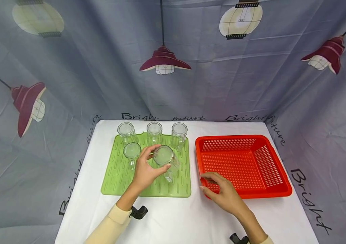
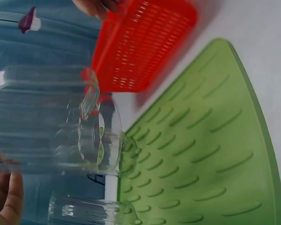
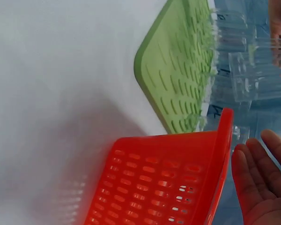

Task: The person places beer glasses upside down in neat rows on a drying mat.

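A clear glass mug [image 1: 163, 156] is held upside down over the green drying mat [image 1: 173, 189], its handle toward me. My left hand [image 1: 143, 173] grips it round the side, thumb on the near side and fingers behind. In the left wrist view, the mug's rim [image 2: 114, 136] shows raised above the mat's bumpy surface. Beside the near left corner of the red plastic basket [image 1: 278, 195], my right hand [image 1: 223, 193] hovers at rim height with relaxed, slightly bent fingers and nothing in it.
Behind the held mug, three glass mugs [image 1: 154, 132] line the mat's back edge. Another glass mug [image 1: 132, 150] stands upside down to the left of the held one. White cloth [image 1: 173, 220] covers the table, and a grey printed curtain [image 1: 197, 91] encloses it.
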A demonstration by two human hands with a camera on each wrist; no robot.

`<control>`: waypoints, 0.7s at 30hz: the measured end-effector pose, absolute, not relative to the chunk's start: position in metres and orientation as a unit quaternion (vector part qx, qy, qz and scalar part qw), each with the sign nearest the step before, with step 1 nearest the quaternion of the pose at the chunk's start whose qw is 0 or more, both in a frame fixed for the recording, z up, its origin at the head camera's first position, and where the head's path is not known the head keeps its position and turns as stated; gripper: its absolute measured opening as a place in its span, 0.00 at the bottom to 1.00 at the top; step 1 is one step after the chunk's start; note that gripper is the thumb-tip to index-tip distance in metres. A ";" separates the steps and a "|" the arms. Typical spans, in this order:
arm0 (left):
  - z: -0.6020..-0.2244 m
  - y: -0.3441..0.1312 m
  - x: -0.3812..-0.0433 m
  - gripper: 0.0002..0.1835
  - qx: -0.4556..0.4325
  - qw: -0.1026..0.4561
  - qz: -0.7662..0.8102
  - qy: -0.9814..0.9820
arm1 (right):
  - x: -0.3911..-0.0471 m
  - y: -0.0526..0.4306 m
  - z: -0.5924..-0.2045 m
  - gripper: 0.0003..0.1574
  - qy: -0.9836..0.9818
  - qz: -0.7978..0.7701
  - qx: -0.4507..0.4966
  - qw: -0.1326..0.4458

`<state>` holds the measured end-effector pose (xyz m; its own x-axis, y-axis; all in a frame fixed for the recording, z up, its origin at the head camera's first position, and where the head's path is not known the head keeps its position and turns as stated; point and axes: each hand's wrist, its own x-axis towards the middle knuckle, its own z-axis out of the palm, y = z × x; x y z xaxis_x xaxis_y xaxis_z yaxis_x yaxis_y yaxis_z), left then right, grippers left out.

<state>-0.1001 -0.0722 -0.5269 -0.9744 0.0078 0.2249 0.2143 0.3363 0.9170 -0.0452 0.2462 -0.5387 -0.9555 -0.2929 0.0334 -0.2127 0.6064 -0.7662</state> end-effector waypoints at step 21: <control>-0.559 -0.057 -0.134 0.47 -0.009 0.055 -0.501 -0.864 | -0.039 0.250 -0.545 0.32 0.889 -0.438 -0.119 0.062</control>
<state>-0.1341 -0.0574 -0.5586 -0.9939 -0.0392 0.1031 0.0701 0.4973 0.8647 -0.0394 0.2495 -0.5453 -0.9637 -0.2668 -0.0064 -0.1574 0.5875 -0.7938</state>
